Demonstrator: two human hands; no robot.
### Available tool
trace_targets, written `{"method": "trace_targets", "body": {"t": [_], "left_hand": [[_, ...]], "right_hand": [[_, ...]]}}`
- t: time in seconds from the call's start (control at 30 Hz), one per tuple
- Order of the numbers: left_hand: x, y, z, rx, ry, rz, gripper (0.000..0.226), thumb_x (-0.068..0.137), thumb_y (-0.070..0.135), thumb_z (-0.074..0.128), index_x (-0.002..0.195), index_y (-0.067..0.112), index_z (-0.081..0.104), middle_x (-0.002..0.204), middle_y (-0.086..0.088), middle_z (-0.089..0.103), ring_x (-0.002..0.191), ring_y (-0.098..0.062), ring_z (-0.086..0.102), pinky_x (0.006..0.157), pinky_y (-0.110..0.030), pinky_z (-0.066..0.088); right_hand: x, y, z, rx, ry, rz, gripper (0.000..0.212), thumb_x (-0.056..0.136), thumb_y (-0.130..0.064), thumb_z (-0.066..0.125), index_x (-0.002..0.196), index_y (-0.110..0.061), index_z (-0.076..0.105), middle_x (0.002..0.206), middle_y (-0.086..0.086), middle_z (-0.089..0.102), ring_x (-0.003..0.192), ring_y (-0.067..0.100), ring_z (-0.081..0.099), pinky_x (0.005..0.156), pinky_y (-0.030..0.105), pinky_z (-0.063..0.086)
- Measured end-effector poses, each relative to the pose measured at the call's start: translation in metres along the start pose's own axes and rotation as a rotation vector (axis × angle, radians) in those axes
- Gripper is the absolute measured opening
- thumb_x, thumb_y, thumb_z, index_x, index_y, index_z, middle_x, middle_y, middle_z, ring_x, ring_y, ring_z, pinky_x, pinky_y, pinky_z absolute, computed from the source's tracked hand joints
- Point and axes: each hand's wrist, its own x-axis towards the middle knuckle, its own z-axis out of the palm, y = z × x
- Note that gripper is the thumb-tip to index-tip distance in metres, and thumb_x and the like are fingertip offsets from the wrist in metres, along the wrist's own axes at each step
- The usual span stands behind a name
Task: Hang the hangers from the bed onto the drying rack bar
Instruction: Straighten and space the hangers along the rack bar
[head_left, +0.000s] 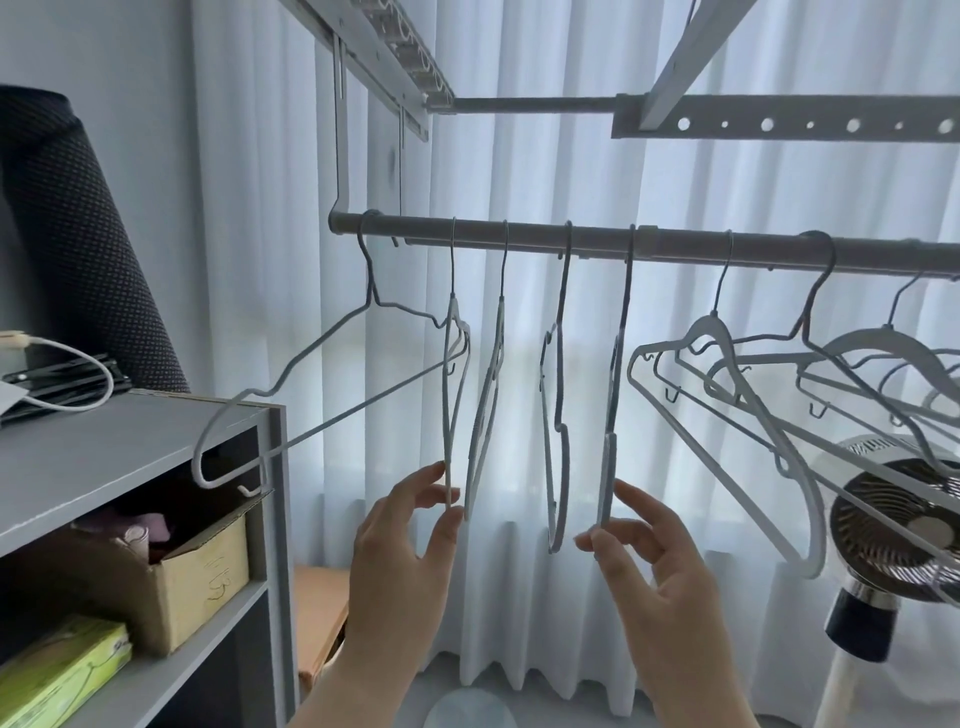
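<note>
The drying rack bar (519, 239) runs across the middle of the frame in front of a white curtain (545, 171), and every hanger in view already hangs on it. At its left end is a wire hanger (195, 462), seen broadside, its lower corner reaching over the top of the grey shelf unit (104, 457). In the centre, 4 hangers hang edge-on.

The left hand (400, 545) reaches up from the bottom of the frame and pinches the lower end of the leftmost edge-on hanger (447, 415) between thumb and forefinger. The right hand (660, 571) does the same with the rightmost edge-on hanger (607, 478), its other fingers loosely curled. The 2 middle hangers (565, 467) hang between them. At the right of the frame a cluster of white plastic hangers (714, 330) hangs at an angle above a fan (893, 530).

A cardboard box (208, 571) sits inside the shelf unit at lower left.
</note>
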Motion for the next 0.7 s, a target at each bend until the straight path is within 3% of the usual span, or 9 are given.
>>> {"method": "trace_targets", "body": {"t": [0.07,0.2,0.4,0.53,0.7], "left_hand": [[0.000,-0.001,0.000,0.000,-0.003,0.004,0.033,0.083,0.017,0.064,0.102,0.040,0.049,0.089,0.027,0.056,0.092,-0.004,0.055,0.096,-0.033,0.044],[0.000,-0.001,0.000,-0.006,0.003,0.004,0.029,0.083,0.018,0.062,0.101,0.038,0.052,0.091,0.024,0.058,0.093,-0.016,0.058,0.094,-0.044,0.047],[0.001,0.000,-0.003,-0.027,0.039,-0.013,0.025,0.080,0.036,0.056,0.094,0.053,0.047,0.094,0.023,0.060,0.086,-0.028,0.061,0.079,-0.053,0.053],[0.002,0.000,-0.004,-0.029,0.047,-0.011,0.028,0.082,0.031,0.059,0.094,0.054,0.047,0.093,0.023,0.060,0.091,-0.021,0.060,0.080,-0.051,0.054],[0.002,-0.001,-0.006,0.002,0.028,-0.015,0.032,0.084,0.026,0.060,0.097,0.052,0.047,0.094,0.025,0.058,0.097,-0.016,0.058,0.084,-0.048,0.053]], "right_hand": [[0.000,0.000,-0.001,-0.008,0.008,-0.004,0.045,0.051,-0.058,0.052,0.094,-0.045,0.051,0.082,-0.019,0.068,0.094,-0.014,0.055,0.080,0.008,0.035],[0.001,0.000,-0.006,-0.026,0.023,-0.010,0.021,0.078,-0.028,0.059,0.091,-0.042,0.051,0.075,-0.019,0.068,0.092,0.001,0.057,0.081,0.009,0.037],[0.000,0.002,-0.012,-0.070,0.024,-0.022,0.037,0.085,-0.003,0.059,0.087,-0.040,0.053,0.073,-0.021,0.068,0.090,0.000,0.058,0.078,0.009,0.036],[0.000,0.000,-0.011,-0.079,0.025,-0.027,0.037,0.084,-0.003,0.058,0.087,-0.040,0.053,0.074,-0.021,0.068,0.090,0.001,0.058,0.080,0.009,0.036],[-0.001,-0.002,-0.011,-0.088,0.030,-0.035,0.037,0.084,-0.013,0.064,0.081,-0.049,0.058,0.074,-0.024,0.068,0.085,-0.008,0.058,0.083,0.006,0.039]]}}
